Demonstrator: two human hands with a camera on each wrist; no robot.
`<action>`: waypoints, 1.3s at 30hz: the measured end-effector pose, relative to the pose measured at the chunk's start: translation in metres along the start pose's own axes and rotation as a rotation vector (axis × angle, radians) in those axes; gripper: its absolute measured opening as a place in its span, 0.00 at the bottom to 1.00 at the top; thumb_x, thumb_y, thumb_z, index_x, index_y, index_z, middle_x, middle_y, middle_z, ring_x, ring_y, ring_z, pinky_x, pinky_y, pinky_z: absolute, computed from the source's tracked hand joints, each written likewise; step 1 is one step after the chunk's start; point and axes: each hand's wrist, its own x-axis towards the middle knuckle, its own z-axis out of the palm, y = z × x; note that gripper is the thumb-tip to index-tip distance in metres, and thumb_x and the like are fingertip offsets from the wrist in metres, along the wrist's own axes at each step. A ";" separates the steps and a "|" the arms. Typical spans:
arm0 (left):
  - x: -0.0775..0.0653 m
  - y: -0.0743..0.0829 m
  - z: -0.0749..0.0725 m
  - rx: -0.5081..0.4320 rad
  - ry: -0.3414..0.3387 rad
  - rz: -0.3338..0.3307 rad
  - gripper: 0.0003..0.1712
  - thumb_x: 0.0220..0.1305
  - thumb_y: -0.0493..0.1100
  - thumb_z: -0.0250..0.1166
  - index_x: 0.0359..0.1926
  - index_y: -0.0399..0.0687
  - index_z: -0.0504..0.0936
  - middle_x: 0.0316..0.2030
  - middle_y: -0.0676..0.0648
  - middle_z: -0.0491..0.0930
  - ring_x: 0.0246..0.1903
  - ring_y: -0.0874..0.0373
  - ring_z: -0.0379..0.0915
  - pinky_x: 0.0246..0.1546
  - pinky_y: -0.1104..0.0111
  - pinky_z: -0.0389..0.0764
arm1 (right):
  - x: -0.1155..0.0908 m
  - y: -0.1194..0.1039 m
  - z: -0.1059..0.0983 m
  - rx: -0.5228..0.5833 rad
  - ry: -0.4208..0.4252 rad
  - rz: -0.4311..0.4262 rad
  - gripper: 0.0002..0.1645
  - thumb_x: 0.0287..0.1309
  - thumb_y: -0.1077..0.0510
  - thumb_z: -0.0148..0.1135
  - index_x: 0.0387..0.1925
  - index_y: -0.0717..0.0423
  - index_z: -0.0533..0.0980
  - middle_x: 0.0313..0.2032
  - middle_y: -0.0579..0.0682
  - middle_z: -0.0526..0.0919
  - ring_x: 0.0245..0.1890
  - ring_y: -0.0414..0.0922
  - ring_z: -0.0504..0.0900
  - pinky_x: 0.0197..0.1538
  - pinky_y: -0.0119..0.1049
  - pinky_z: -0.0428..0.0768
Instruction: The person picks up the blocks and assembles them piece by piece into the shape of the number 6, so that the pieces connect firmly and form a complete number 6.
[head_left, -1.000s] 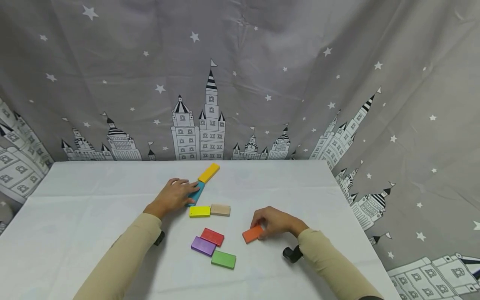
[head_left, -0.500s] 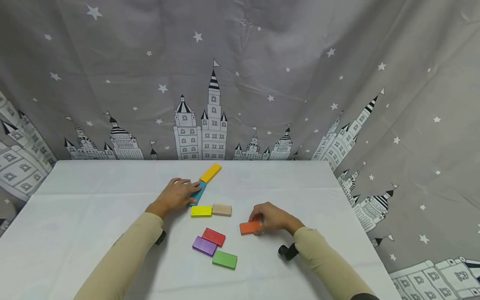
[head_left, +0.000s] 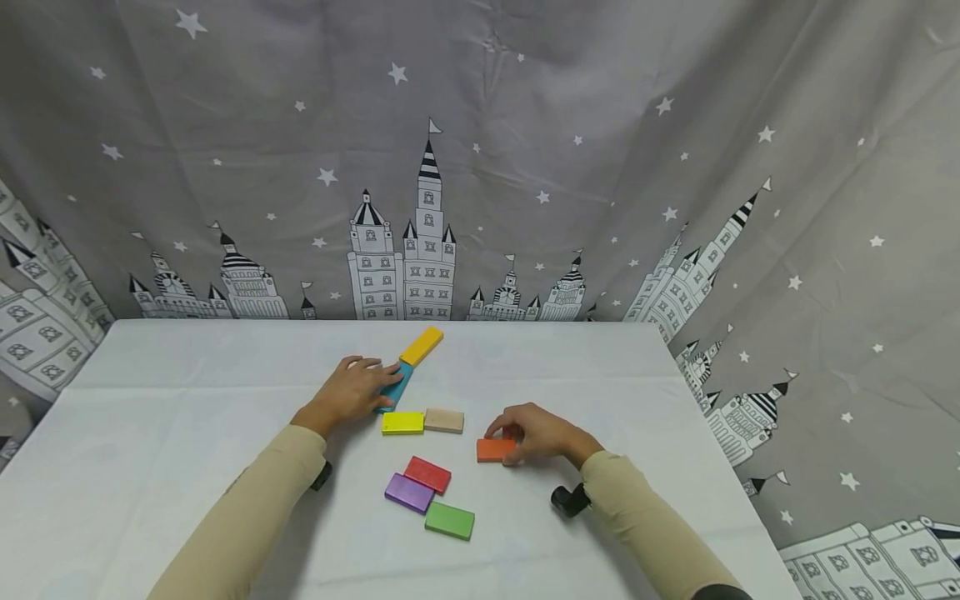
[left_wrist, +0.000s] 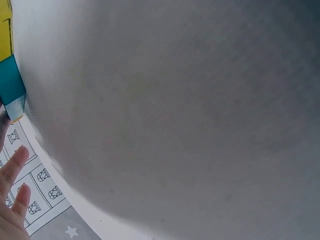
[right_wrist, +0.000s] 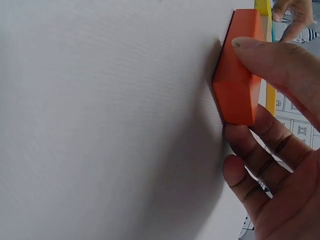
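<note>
My left hand (head_left: 350, 390) is at the blue block (head_left: 399, 386), its thumb and index finger on either end of it. Past its far end lies an amber block (head_left: 422, 345), set end to end with the blue one. Just in front, a bright yellow block (head_left: 402, 423) and a plain wooden block (head_left: 444, 421) form a row. My right hand (head_left: 543, 433) pinches an orange block (head_left: 493, 451) flat over the cloth, to the right of the wooden one with a small gap. In the right wrist view, the thumb presses one long side of this orange block (right_wrist: 237, 65).
Nearer to me, a red block (head_left: 427, 474), a purple block (head_left: 409, 492) and a green block (head_left: 450, 521) lie in a loose cluster. A white cloth (head_left: 187, 433) covers the table. Behind it hangs a grey curtain (head_left: 480, 208) printed with castles and stars.
My right hand has slid the orange block left and away from me, turning it from slanted to nearly level with the yellow and wooden row. The left hand stays at the blue block.
</note>
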 end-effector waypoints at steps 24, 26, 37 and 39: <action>-0.001 -0.001 0.000 -0.022 -0.005 -0.015 0.34 0.62 0.53 0.65 0.67 0.49 0.70 0.67 0.46 0.68 0.65 0.40 0.61 0.66 0.42 0.54 | 0.010 -0.009 0.004 -0.047 -0.008 0.014 0.30 0.52 0.56 0.72 0.58 0.44 0.77 0.29 0.41 0.71 0.33 0.39 0.69 0.35 0.30 0.70; -0.001 -0.001 0.000 -0.023 -0.005 -0.016 0.34 0.62 0.53 0.65 0.67 0.50 0.70 0.67 0.46 0.68 0.65 0.40 0.61 0.66 0.42 0.54 | 0.010 -0.011 0.004 -0.043 -0.002 0.020 0.30 0.52 0.56 0.73 0.58 0.44 0.77 0.29 0.41 0.71 0.33 0.39 0.70 0.35 0.30 0.70; -0.002 0.000 -0.001 -0.019 -0.013 -0.013 0.34 0.62 0.54 0.65 0.67 0.49 0.70 0.67 0.46 0.68 0.65 0.40 0.61 0.66 0.41 0.55 | 0.009 -0.012 -0.003 0.027 -0.117 0.061 0.41 0.45 0.63 0.75 0.63 0.43 0.72 0.36 0.43 0.74 0.34 0.40 0.72 0.36 0.29 0.75; -0.002 0.000 -0.001 -0.019 -0.013 -0.014 0.34 0.61 0.54 0.65 0.67 0.50 0.70 0.67 0.46 0.68 0.65 0.40 0.61 0.66 0.41 0.55 | 0.010 -0.011 -0.006 0.035 -0.138 0.055 0.41 0.46 0.67 0.74 0.62 0.43 0.72 0.36 0.43 0.74 0.33 0.40 0.73 0.36 0.28 0.75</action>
